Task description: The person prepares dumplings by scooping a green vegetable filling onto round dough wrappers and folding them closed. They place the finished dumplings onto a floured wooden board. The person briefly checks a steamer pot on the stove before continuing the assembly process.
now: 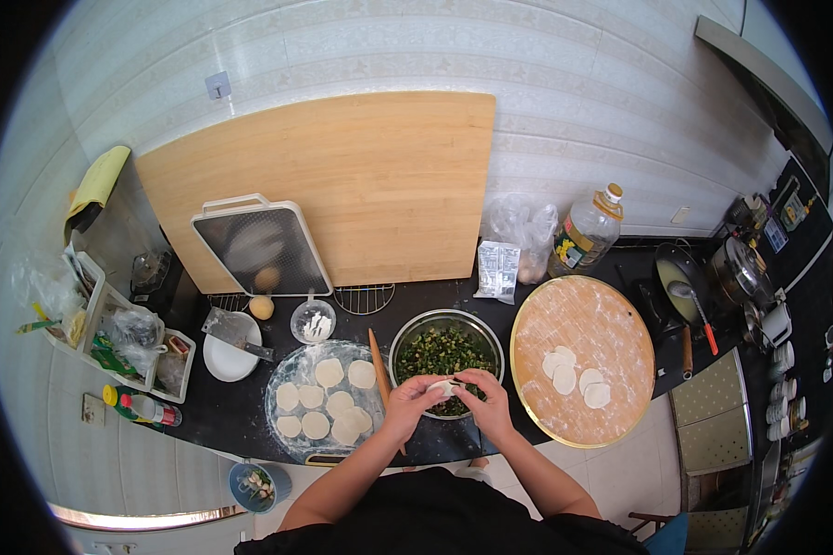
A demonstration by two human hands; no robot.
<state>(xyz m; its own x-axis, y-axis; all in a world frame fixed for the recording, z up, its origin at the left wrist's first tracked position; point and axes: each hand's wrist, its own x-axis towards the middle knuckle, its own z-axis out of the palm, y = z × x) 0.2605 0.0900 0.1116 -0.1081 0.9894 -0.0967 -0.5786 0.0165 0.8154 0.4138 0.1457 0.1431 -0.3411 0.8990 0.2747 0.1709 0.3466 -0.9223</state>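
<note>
Over a steel bowl [498,333] of chopped green filling [444,349], my left hand [414,402] and my right hand [486,402] pinch a small filled dumpling [446,387] between their fingertips. Left of the bowl leans a wooden rolling pin [378,364], its lower end partly behind my left forearm. Several round dough wrappers [315,425] lie on a floured round board [284,371] to the left. On the right, a round wooden board [583,312] dusted with flour bears several flat pale dough pieces [564,379] in two overlapping groups.
A white bowl [225,357] with a cleaver [236,335] across it and a flour cup [313,322] stand at left. Behind are a large cutting board [389,187], a packet [498,270] and an oil bottle [586,232]. A wok [677,277] sits far right; a blue bin [281,479] stands below.
</note>
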